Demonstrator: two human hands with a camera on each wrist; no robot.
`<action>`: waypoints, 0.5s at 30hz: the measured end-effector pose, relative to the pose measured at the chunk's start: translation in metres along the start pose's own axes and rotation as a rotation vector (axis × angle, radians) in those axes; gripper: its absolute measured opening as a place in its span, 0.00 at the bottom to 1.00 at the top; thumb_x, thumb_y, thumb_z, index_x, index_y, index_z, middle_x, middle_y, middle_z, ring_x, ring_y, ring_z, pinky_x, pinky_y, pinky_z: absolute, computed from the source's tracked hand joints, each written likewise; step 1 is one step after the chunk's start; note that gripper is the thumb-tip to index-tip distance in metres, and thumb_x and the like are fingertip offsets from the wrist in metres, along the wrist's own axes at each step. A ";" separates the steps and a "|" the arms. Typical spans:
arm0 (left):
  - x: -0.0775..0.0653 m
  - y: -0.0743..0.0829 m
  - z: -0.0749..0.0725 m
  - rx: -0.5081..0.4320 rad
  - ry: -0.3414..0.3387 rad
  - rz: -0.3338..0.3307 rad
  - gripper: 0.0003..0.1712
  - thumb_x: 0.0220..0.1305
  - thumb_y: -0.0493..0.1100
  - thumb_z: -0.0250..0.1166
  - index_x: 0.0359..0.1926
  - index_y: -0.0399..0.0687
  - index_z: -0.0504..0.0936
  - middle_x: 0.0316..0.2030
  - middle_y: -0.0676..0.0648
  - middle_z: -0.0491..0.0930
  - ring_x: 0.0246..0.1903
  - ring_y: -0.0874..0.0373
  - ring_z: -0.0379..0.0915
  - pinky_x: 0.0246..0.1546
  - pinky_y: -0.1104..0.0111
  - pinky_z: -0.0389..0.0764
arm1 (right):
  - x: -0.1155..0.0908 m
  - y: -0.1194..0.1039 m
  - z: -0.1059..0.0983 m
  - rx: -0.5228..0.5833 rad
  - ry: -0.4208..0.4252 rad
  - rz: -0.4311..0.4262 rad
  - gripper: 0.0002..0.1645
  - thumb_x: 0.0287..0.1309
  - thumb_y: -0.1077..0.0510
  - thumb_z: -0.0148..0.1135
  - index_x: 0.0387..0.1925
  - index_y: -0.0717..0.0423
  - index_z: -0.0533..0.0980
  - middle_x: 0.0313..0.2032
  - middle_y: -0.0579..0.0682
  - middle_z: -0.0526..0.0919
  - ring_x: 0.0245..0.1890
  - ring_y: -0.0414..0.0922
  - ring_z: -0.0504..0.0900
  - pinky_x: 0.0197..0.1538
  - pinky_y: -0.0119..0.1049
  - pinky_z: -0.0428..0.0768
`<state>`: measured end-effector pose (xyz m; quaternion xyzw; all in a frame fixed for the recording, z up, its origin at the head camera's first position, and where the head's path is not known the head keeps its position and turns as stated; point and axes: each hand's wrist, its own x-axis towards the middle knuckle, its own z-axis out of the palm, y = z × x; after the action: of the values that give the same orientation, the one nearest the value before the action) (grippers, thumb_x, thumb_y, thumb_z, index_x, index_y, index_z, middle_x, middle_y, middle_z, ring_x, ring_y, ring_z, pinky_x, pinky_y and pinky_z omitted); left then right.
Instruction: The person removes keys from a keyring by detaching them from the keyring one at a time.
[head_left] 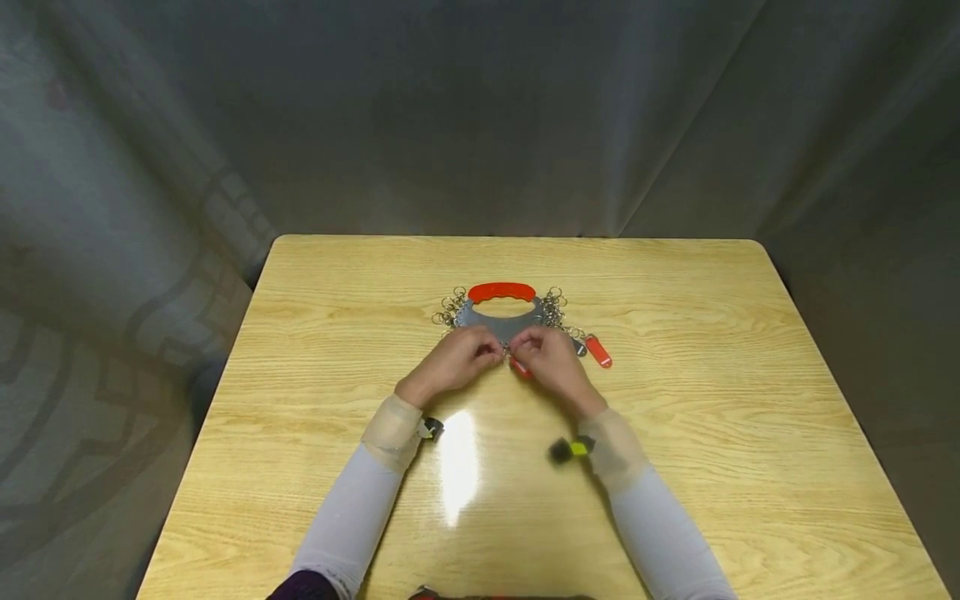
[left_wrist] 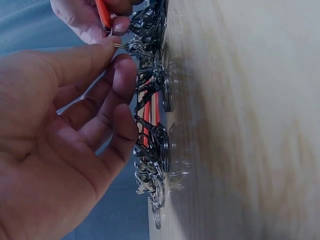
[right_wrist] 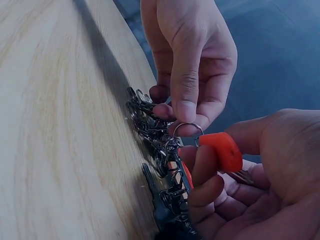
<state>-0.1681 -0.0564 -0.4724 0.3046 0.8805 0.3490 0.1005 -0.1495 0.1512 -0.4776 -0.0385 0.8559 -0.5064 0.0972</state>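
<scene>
A grey metal key holder plate (head_left: 487, 325) with a red handle (head_left: 502, 291) lies on the table, small clips and rings hung along its edge. My left hand (head_left: 467, 357) is at the plate's near edge, where thumb and forefinger pinch a split key ring (right_wrist: 187, 125). Just beside it, my right hand (head_left: 552, 360) holds a red key tag (right_wrist: 222, 150) between thumb and curled fingers. That ring joins the tag's end, close to a clip (left_wrist: 136, 47) on the plate. Part of the tag is hidden by the right fingers in the head view.
Right of the plate, another red key tag (head_left: 598, 351) lies beside a dark grey tag (head_left: 580, 348). Rings (head_left: 447, 310) cluster at the plate's left side and more rings (head_left: 555, 307) at its right. A grey curtain (head_left: 480, 117) hangs behind the wooden table (head_left: 712, 375).
</scene>
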 end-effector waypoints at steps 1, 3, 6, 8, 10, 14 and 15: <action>0.000 0.000 0.000 0.001 0.002 -0.001 0.06 0.71 0.37 0.69 0.46 0.42 0.88 0.42 0.47 0.86 0.41 0.57 0.81 0.48 0.67 0.84 | 0.000 0.000 0.000 -0.007 -0.004 -0.005 0.07 0.65 0.63 0.66 0.43 0.61 0.86 0.33 0.53 0.87 0.31 0.46 0.82 0.34 0.33 0.82; 0.000 -0.001 0.001 0.001 0.003 -0.004 0.06 0.71 0.37 0.69 0.46 0.42 0.88 0.41 0.47 0.86 0.41 0.57 0.81 0.48 0.67 0.84 | 0.000 0.000 0.001 -0.020 -0.011 -0.020 0.08 0.65 0.63 0.66 0.43 0.60 0.86 0.34 0.52 0.88 0.31 0.46 0.82 0.35 0.33 0.83; 0.000 -0.002 0.001 -0.006 0.002 -0.015 0.06 0.71 0.37 0.69 0.46 0.42 0.88 0.41 0.47 0.85 0.41 0.57 0.80 0.49 0.67 0.83 | 0.001 0.001 0.001 -0.035 -0.018 -0.049 0.07 0.65 0.64 0.67 0.43 0.61 0.86 0.33 0.52 0.88 0.30 0.45 0.82 0.34 0.33 0.83; 0.001 -0.002 0.001 -0.014 0.001 -0.023 0.06 0.71 0.37 0.69 0.46 0.42 0.88 0.41 0.47 0.84 0.41 0.56 0.80 0.49 0.66 0.83 | 0.001 0.001 0.001 -0.040 -0.022 -0.070 0.07 0.64 0.64 0.68 0.42 0.61 0.86 0.32 0.52 0.88 0.28 0.45 0.82 0.32 0.32 0.82; 0.000 -0.002 0.002 -0.022 0.001 -0.031 0.06 0.71 0.37 0.69 0.46 0.42 0.87 0.41 0.48 0.84 0.42 0.56 0.79 0.50 0.65 0.83 | 0.000 0.001 0.001 -0.049 -0.025 -0.095 0.07 0.64 0.66 0.68 0.42 0.62 0.87 0.32 0.52 0.88 0.27 0.44 0.82 0.31 0.32 0.82; 0.000 -0.003 0.002 -0.034 0.001 -0.041 0.06 0.72 0.38 0.69 0.47 0.42 0.87 0.42 0.48 0.84 0.42 0.56 0.79 0.50 0.65 0.82 | 0.002 0.003 0.001 -0.096 -0.023 -0.158 0.07 0.62 0.67 0.70 0.42 0.62 0.87 0.32 0.52 0.89 0.28 0.44 0.83 0.34 0.32 0.84; 0.000 -0.003 0.002 -0.036 0.001 -0.042 0.06 0.72 0.38 0.69 0.47 0.42 0.87 0.42 0.48 0.84 0.42 0.57 0.79 0.50 0.65 0.82 | 0.002 0.004 0.001 -0.111 -0.023 -0.173 0.07 0.61 0.67 0.71 0.41 0.62 0.87 0.33 0.53 0.89 0.29 0.44 0.84 0.35 0.33 0.85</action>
<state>-0.1688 -0.0565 -0.4761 0.2839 0.8805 0.3626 0.1126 -0.1512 0.1520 -0.4815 -0.1237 0.8750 -0.4641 0.0606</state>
